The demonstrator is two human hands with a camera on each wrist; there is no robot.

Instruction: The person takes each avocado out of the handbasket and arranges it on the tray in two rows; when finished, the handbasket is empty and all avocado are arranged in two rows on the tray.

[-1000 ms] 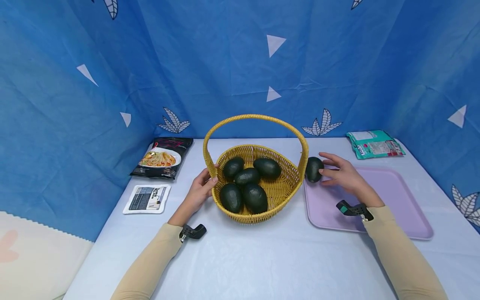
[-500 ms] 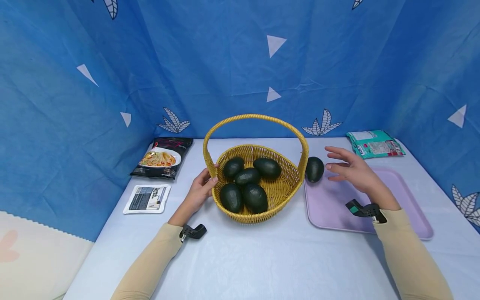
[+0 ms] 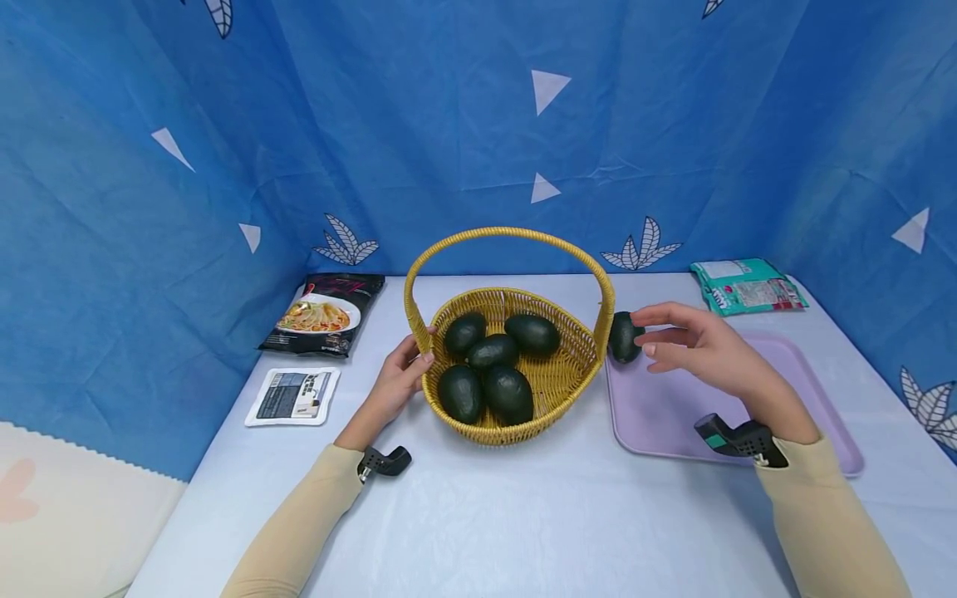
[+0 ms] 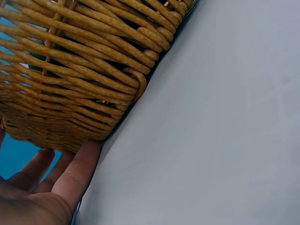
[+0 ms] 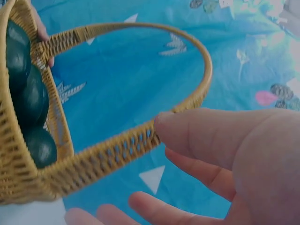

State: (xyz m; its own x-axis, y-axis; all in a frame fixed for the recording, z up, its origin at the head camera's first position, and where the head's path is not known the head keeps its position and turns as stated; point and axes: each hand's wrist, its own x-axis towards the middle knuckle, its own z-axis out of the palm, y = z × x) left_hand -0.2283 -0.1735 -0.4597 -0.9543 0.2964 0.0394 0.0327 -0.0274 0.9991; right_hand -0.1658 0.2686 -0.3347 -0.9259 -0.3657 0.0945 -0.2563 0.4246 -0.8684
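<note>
A yellow wicker basket (image 3: 557, 388) with an arched handle stands mid-table and holds several dark green avocados (image 3: 509, 394). My left hand (image 3: 394, 384) grips its left rim by the handle's foot. The left wrist view shows those fingers (image 4: 77, 176) against the woven wall. Another avocado (image 3: 624, 339) lies at the far left corner of the lilac tray (image 3: 673, 432), close beside the basket. Over the tray is my right hand (image 3: 703, 349), fingers apart and holding nothing. Its fingertips partly cover that avocado in the head view. The right wrist view shows the thumb (image 5: 201, 136) before the handle.
On the left lie a black noodle packet (image 3: 321, 316) and a white sealed pack (image 3: 293, 397). A teal packet (image 3: 750, 287) sits behind the tray at the back right. Blue curtain (image 3: 478, 141) closes off the back and sides of the table.
My right hand has come off the single avocado, drawn back to the right, then swung left again in front of it. The avocado, the basket and my left hand stay put.
</note>
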